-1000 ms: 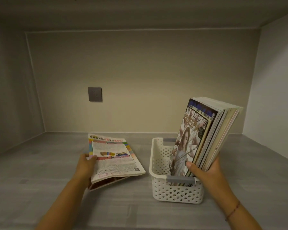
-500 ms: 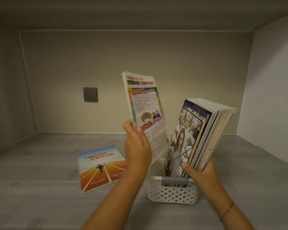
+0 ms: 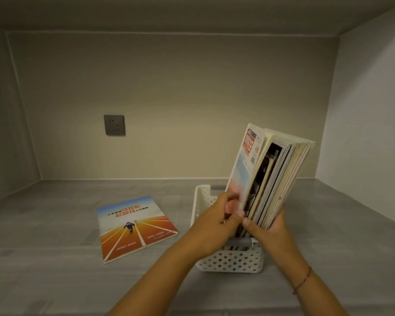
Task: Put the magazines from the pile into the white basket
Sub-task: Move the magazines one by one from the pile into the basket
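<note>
Layout of the shelf (image 3: 55,258), seen from its front edge. The basket (image 3: 235,261) stands right of centre, near the front edge. A row of magazines (image 3: 281,179) stands on end inside it, leaning toward the right wall. The left hand (image 3: 214,224) holds one magazine (image 3: 242,169) against the left face of that row — lower end inside the basket. The right hand (image 3: 271,231) grips the row's near edge, just above the basket's front rim. A single magazine (image 3: 135,226) lies flat on the shelf — left of the basket, apart from it. A wall socket (image 3: 114,125) sits on the back wall, behind and above the flat magazine.
</note>
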